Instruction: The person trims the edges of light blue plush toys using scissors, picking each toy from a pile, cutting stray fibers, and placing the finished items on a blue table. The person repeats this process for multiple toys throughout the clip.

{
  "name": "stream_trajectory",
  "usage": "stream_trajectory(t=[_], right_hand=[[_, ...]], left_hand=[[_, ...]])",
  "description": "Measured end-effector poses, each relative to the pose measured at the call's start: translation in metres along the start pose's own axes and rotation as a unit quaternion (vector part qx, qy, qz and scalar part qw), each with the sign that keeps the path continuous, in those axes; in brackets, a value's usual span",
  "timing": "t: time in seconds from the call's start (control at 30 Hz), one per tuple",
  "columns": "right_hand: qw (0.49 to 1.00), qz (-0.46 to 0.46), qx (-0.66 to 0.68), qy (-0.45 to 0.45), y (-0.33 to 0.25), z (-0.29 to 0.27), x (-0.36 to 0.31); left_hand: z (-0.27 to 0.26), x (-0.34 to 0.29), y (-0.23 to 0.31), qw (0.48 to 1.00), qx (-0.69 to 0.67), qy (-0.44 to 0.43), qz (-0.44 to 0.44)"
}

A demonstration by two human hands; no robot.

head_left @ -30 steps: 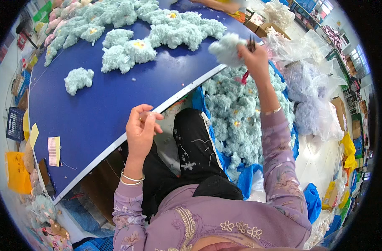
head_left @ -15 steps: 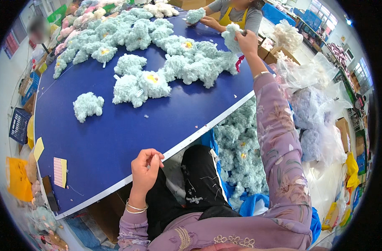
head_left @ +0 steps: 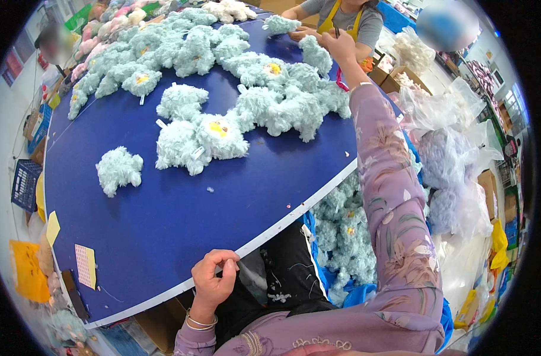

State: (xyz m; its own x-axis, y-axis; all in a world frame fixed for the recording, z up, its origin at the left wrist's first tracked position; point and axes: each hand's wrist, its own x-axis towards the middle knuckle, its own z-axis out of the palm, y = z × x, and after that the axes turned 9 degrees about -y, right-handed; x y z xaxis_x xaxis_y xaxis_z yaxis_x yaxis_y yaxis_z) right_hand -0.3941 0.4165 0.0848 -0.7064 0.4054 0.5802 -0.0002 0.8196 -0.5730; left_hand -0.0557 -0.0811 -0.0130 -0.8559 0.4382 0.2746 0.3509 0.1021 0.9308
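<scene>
On the tabletop [head_left: 264,190], plush toys [head_left: 193,52] are heaped; the left hand [head_left: 214,276] is curled, contents hidden, at the near edge; one toy [head_left: 315,57] has been lowered toward the right edge, seemingly joining them; by the right hand [head_left: 340,47] a dark tool [head_left: 336,32] is gripped, the toy's release unclear

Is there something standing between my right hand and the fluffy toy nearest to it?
Nothing visible stands between them: your right hand is just to the right of the toy. The co-worker's toy is farther off, to the left. Whether your hand touches the nearest toy, I cannot tell.
</scene>
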Motion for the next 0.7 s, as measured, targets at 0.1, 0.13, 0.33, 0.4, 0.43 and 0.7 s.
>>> stream_trajectory(t=[0.1,0.13,0.33,0.4,0.43,0.7], right_hand=[[1.0,-0.007,-0.003,-0.011,0.011,-0.004,-0.027],[0.999,-0.003,0.023,-0.022,0.008,-0.007,-0.036],[0.978,0.008,0.189,-0.087,-0.016,-0.032,-0.121],[0.969,0.039,0.203,-0.139,-0.035,-0.057,-0.164],[0.961,0.078,0.219,-0.152,-0.047,-0.071,-0.188],[0.925,0.124,0.219,-0.286,-0.086,-0.14,-0.345]], left_hand=[[0.001,0.001,0.0,1.0,0.006,0.0,0.006],[0.0,0.001,-0.001,1.0,0.02,0.0,0.006],[-0.001,-0.002,-0.008,0.999,-0.033,0.021,-0.012],[-0.01,0.004,-0.003,0.988,-0.144,-0.039,-0.038],[-0.019,0.009,0.002,0.992,-0.106,-0.046,-0.055],[-0.183,0.08,-0.004,0.869,0.474,0.132,0.051]])
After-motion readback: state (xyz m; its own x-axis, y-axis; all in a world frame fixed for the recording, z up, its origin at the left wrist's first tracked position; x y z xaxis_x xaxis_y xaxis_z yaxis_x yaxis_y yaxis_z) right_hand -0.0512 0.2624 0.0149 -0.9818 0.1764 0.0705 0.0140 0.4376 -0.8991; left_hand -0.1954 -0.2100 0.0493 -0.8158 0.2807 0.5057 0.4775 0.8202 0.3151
